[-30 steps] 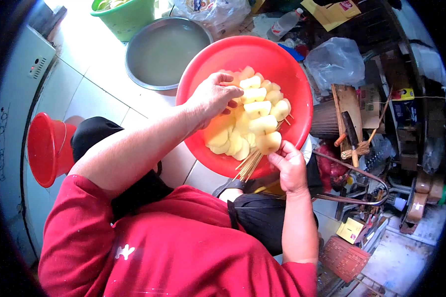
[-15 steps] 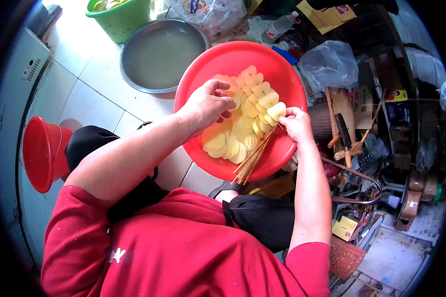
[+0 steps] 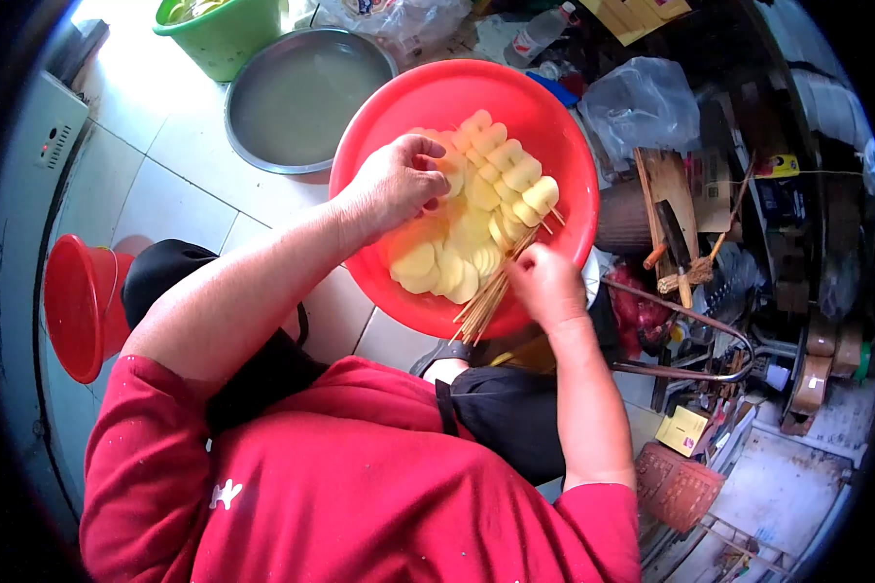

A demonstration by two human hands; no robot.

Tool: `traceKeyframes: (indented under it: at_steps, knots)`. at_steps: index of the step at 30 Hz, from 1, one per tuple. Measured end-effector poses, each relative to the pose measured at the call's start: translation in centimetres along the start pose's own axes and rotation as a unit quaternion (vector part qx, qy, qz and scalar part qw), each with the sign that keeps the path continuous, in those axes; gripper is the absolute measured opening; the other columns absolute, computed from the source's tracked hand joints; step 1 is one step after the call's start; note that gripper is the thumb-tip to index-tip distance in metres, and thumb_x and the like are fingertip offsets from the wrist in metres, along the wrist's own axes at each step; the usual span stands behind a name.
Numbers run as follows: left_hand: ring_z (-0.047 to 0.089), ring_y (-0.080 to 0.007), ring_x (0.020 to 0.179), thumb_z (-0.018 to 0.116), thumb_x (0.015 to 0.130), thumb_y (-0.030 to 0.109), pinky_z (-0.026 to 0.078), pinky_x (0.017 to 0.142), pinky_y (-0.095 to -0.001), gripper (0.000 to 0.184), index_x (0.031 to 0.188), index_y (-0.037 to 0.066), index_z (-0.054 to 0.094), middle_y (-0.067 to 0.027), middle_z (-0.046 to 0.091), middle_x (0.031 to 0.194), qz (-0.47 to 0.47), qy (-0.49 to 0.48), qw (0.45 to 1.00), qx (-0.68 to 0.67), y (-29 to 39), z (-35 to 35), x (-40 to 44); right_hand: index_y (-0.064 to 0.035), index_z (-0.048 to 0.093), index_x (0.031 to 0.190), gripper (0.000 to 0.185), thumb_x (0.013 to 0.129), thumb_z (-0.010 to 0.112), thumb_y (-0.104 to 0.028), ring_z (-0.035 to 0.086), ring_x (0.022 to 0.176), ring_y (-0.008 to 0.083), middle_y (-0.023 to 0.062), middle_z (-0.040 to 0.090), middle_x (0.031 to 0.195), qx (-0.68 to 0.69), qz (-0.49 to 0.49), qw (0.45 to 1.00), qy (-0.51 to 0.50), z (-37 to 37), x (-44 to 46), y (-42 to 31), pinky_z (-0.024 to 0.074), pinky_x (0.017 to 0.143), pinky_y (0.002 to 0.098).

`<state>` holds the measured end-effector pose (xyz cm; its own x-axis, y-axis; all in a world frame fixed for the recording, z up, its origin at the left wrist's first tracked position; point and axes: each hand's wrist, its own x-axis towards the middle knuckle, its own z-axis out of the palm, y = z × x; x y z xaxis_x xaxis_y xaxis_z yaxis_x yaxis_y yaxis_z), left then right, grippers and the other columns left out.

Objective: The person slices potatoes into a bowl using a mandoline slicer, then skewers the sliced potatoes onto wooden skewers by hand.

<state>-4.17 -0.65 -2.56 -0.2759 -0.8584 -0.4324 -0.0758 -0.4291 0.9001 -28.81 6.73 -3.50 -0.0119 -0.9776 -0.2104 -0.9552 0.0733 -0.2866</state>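
Observation:
A red basin (image 3: pixel 379 117) holds pale yellow slices, which look like potato (image 3: pixel 418 267), loose and overlapping. Rows of threaded slices (image 3: pixel 507 160) lie across the far right, with stick ends poking out of the near one. My left hand (image 3: pixel 399 185) is over the slices on the left side, fingers curled; whatever they grip is hidden. A bundle of thin wooden skewers (image 3: pixel 484 306) rests over the basin's near rim. My right hand (image 3: pixel 546 284), slightly blurred, has its fingertips pinched at the upper part of this bundle.
Beyond the basin stands a grey metal bowl of cloudy water (image 3: pixel 311 102), beside a green tub (image 3: pixel 219 39). A red bucket (image 3: pixel 78 306) is on the tiled floor at left. Plastic bags (image 3: pixel 642 107), a cleaver-like tool (image 3: pixel 673 238) and a bent metal frame (image 3: pixel 719 335) crowd the right.
My right hand has left the end of the near threaded row and come down toward me to the skewers. My left hand stays over the slices. The view has shifted slightly.

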Motion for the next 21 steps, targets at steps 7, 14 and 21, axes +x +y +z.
traceKeyframes:
  at_steps: [7, 14, 21]
  knots:
    - [0.063, -0.018, 0.082, 0.061, 0.078, 0.008, 0.052, 0.072, -0.0297, 0.041, 0.118, -0.002, 0.052, -0.0129, 0.059, 0.108, 0.056, 0.074, 0.993, 0.069, 0.2, -1.5, 1.0, 0.0006, 0.068, 0.079, 0.039, 0.08, 0.06, -0.038, 0.065, 0.076, 0.0395, 0.0246, 0.064, 0.076, -0.124, 0.074, 0.987, -0.075, 1.4, -0.5, -1.4, 0.0513, 0.073, 0.0456]
    - [0.057, -0.0328, 0.103, 0.059, 0.077, 0.008, 0.049, 0.086, -0.0372, 0.041, 0.118, 0.005, 0.056, -0.0171, 0.056, 0.115, 0.158, 0.065, 0.908, 0.382, -1.1, -1.8, 2.3, 0.0023, 0.067, 0.073, 0.038, 0.078, 0.056, -0.033, 0.064, 0.073, 0.0385, 0.0245, 0.062, 0.07, -0.035, 0.106, 0.992, -0.06, 1.8, 0.0, -0.4, 0.0499, 0.072, 0.0443]
    - [0.058, -0.0348, 0.099, 0.054, 0.076, 0.002, 0.049, 0.084, -0.0414, 0.038, 0.114, 0.007, 0.057, -0.0168, 0.054, 0.115, 0.211, 0.055, 0.837, 0.502, -1.8, -1.3, 3.2, 0.001, 0.064, 0.063, 0.026, 0.073, 0.061, -0.023, 0.058, 0.048, 0.0161, 0.0104, 0.059, 0.052, 0.192, 0.205, 0.949, -0.146, -3.6, -4.4, -1.6, 0.0479, 0.054, 0.0326]
